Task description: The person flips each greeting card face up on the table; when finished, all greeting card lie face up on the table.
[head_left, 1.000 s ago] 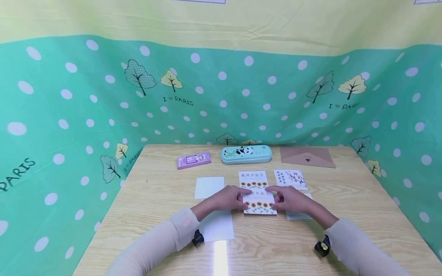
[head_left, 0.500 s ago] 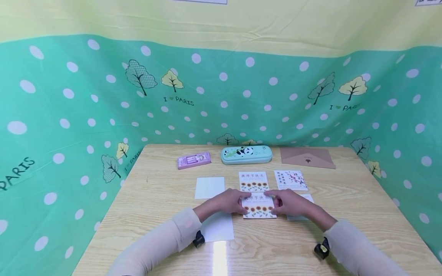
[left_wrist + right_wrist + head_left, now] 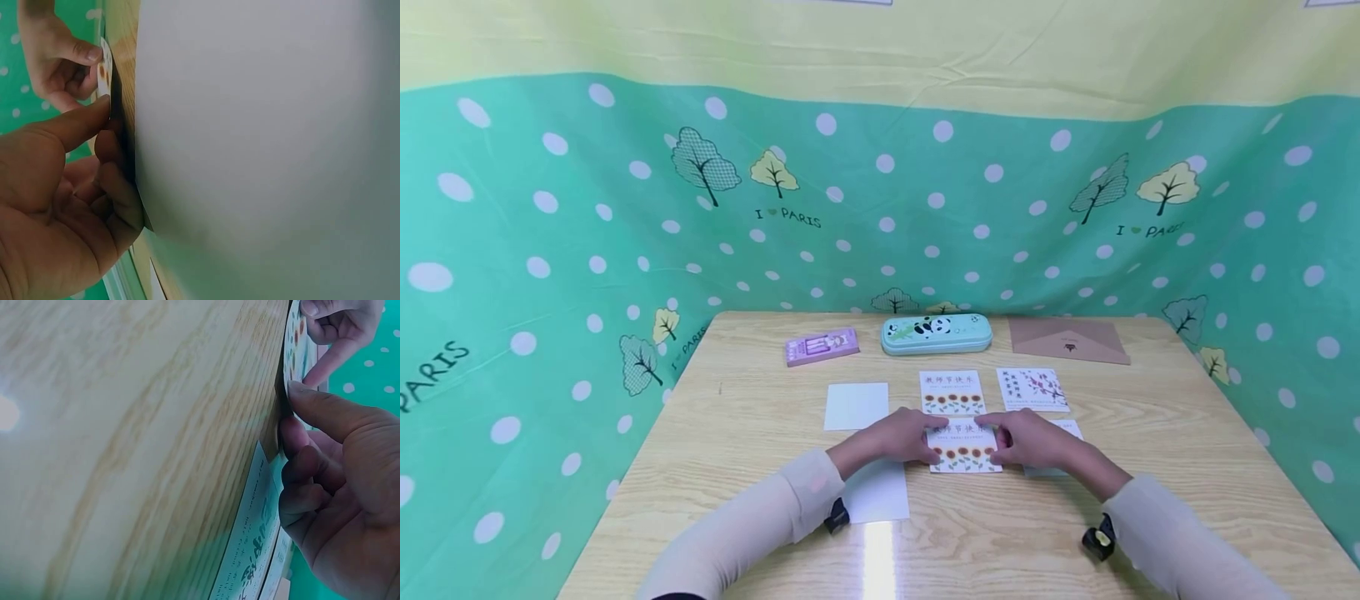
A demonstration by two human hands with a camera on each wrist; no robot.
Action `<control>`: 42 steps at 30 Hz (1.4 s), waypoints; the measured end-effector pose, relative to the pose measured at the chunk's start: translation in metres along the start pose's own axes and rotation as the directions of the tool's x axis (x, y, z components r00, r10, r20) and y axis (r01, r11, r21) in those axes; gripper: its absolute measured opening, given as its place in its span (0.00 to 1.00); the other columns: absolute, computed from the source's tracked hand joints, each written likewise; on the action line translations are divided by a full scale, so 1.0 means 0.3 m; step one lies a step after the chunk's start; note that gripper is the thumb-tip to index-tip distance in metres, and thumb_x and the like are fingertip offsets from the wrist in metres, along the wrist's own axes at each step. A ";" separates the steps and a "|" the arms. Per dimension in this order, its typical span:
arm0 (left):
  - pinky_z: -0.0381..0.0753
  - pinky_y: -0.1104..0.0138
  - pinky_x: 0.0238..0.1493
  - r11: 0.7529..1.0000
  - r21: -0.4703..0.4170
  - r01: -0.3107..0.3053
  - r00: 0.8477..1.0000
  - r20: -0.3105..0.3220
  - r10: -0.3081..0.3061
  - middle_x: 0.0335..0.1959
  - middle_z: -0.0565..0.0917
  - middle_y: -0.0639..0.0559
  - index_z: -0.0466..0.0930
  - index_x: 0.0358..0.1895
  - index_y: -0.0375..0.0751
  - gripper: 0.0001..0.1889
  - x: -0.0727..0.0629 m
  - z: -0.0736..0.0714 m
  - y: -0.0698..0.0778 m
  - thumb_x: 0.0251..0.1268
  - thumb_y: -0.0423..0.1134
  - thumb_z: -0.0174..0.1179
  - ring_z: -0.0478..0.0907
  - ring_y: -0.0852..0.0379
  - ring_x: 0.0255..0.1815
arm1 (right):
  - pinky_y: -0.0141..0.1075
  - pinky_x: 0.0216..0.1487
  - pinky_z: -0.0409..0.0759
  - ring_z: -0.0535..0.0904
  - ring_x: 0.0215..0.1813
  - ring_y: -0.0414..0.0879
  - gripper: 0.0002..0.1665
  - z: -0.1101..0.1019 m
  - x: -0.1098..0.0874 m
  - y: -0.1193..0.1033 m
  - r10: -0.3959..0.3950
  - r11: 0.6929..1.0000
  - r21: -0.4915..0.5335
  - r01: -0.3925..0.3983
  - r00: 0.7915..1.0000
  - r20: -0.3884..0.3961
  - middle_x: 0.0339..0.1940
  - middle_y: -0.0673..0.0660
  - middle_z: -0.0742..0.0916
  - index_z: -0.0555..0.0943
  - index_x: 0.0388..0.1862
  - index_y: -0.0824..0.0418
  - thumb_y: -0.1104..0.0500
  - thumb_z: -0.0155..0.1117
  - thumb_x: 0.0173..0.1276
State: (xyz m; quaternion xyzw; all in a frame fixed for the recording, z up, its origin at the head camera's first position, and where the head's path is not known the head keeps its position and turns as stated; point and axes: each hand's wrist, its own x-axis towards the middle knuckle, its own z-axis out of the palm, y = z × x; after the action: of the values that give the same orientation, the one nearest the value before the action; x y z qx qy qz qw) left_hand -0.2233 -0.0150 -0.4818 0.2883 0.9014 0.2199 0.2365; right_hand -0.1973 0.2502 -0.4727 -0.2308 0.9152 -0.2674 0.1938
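Observation:
A white greeting card [image 3: 964,447] with a row of sunflowers and Chinese characters lies in front of the person. My left hand [image 3: 910,437] pinches its left edge between thumb and fingers, while my right hand [image 3: 1032,438] pinches the right edge. The left wrist view shows the thumb on the printed face of the card [image 3: 105,72], fingers curled below. From the right wrist, the card [image 3: 295,347] appears nearly edge-on, close over the wood. Just beyond it lies a matching sunflower card [image 3: 951,390]. Part of another card [image 3: 1047,470] is hidden by my right hand.
Two blank white cards [image 3: 856,407] lie to the left, the nearer partly under the left forearm. A blossom card [image 3: 1032,390] is at the right. Along the back are a purple box [image 3: 822,346], a panda pencil case [image 3: 936,335] and a brown envelope [image 3: 1067,340].
Both hands have drawn the held sunflower card slightly toward the person, uncovering the sunflower row on the card behind. Over the last half second it has hardly moved.

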 end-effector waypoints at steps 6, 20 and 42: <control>0.69 0.71 0.31 1.000 0.023 0.018 1.000 -0.021 -0.018 0.23 0.73 0.55 0.70 0.75 0.55 0.36 -0.004 0.008 0.012 0.63 0.49 0.71 0.66 0.61 0.22 | 0.29 0.28 0.70 0.72 0.25 0.36 0.36 0.001 0.004 -0.007 0.025 0.998 -0.055 -0.025 1.000 0.001 0.23 0.43 0.80 0.75 0.72 0.61 0.57 0.74 0.65; 0.73 0.71 0.36 0.999 0.051 0.018 1.000 -0.022 -0.017 0.34 0.82 0.52 0.69 0.76 0.55 0.36 -0.013 0.009 0.017 0.64 0.47 0.70 0.69 0.61 0.24 | 0.29 0.28 0.70 0.71 0.23 0.34 0.31 -0.009 0.027 -0.019 -0.030 0.993 -0.116 0.029 1.000 -0.005 0.22 0.42 0.79 0.78 0.68 0.63 0.58 0.72 0.68; 0.76 0.68 0.29 0.991 -0.133 0.008 0.994 -0.107 -0.023 0.24 0.81 0.56 0.68 0.75 0.43 0.32 -0.094 -0.146 -0.106 0.68 0.37 0.64 0.74 0.62 0.22 | 0.31 0.28 0.71 0.73 0.24 0.39 0.25 -0.029 0.184 -0.147 -0.054 0.998 -0.046 0.050 0.995 -0.084 0.24 0.45 0.81 0.80 0.66 0.60 0.55 0.66 0.73</control>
State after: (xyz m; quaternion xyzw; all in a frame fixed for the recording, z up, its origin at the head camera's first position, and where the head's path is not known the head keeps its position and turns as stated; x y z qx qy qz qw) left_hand -0.2405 -0.0674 -0.4557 0.2526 0.8985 0.2928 0.2076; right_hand -0.2323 0.1915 -0.4531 -0.2470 0.9220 -0.2620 0.1424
